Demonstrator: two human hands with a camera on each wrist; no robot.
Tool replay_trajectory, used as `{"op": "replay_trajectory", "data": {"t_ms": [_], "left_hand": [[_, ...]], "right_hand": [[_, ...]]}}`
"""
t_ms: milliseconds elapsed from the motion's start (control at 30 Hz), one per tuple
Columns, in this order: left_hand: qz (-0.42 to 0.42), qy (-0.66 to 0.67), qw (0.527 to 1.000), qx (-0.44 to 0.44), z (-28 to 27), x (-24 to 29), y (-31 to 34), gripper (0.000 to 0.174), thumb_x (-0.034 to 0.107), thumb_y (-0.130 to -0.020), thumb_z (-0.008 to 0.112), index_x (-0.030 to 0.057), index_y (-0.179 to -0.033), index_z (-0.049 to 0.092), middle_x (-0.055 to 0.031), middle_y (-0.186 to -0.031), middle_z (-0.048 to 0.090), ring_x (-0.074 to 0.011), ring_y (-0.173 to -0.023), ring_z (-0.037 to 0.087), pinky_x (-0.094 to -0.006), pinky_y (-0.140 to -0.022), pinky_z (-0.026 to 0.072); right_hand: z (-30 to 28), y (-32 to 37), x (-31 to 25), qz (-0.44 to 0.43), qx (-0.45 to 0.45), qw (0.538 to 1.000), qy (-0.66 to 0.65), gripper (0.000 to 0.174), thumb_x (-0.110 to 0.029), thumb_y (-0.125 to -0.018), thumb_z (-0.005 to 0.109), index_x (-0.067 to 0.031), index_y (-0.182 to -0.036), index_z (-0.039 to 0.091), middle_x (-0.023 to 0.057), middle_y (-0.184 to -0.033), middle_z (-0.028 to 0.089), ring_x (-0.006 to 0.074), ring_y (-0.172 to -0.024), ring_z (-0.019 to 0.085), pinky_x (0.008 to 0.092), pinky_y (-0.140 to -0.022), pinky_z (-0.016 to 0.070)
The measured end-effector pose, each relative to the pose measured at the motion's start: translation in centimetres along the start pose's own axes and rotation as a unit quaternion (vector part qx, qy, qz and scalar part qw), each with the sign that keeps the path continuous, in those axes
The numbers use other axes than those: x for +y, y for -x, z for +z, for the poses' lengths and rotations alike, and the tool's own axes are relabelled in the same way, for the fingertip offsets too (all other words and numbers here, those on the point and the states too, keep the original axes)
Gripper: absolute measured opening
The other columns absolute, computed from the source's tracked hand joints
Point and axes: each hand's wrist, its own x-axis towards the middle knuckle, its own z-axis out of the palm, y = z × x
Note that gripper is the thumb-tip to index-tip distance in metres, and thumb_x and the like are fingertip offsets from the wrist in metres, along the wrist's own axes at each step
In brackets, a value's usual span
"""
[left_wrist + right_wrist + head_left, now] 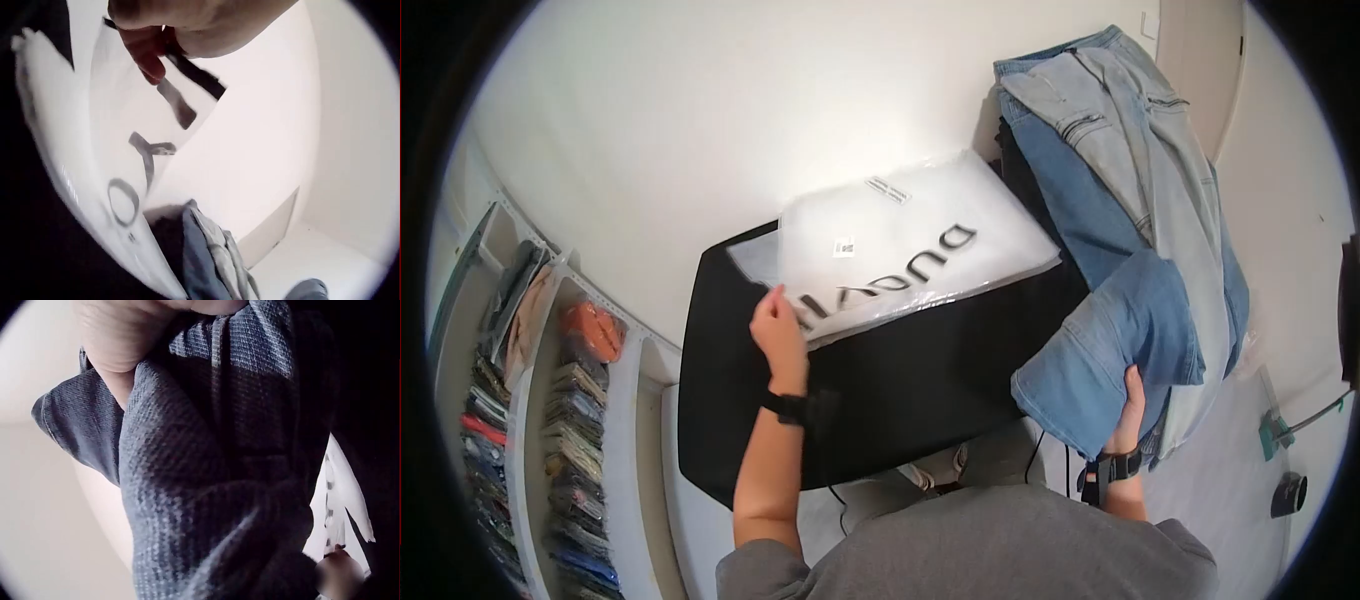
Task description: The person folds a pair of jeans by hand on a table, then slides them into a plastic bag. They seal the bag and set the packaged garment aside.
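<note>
A clear plastic garment bag (920, 255) printed with large dark letters lies on the black table (880, 380). At its near left edge, my left hand (780, 340) pinches the plastic between bent fingers and thumb. In the left wrist view the fingertips (152, 72) overlap the lettered sheet (119, 125). On the right, my right hand (1131, 410) grips the lower leg of a pair of blue jeans (1100, 350), thumb on top and the other fingers hidden under the folded denim. Bunched cloth (181, 475) fills the right wrist view below that hand.
A light grey-blue denim garment (1160, 160) with zips drapes over the jeans at the right end. Shelves (530, 400) of folded clothes stand at the left, with an orange bundle (593, 332) on one. A white wall (750, 110) runs behind the table.
</note>
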Motion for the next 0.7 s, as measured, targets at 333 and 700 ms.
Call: {"op": "replay_trajectory", "data": {"t_ms": [333,700], "left_hand": [[0.195,-0.175,0.841,-0.473,-3.9,9.2,9.7,0.034,0.013,-0.081,0.067,0.0053,-0.113,0.062,-0.0137,-0.086,0.064,-0.0269,-0.081,0.062,-0.0342,-0.072,0.0488],[0.249,-0.343,0.761,-0.491,-2.4,3.2,6.1,0.029,0.012,-0.079,0.067,0.0038,-0.106,0.063,-0.0113,-0.109,0.063,-0.0315,-0.101,0.058,-0.0389,-0.085,0.0475]], "right_hand": [[0.8,-0.6,-0.2,-0.023,-0.040,0.999,0.019,0.052,-0.020,-0.085,0.064,0.0015,-0.128,0.045,0.0131,-0.122,0.056,0.0238,-0.109,0.055,0.0364,-0.098,0.0424],[0.8,1.3,-1.3,-0.099,-0.046,0.983,0.147,0.064,-0.018,-0.082,0.065,-0.0036,-0.137,0.035,0.0135,-0.132,0.045,0.0286,-0.120,0.046,0.0419,-0.105,0.0368]]}}
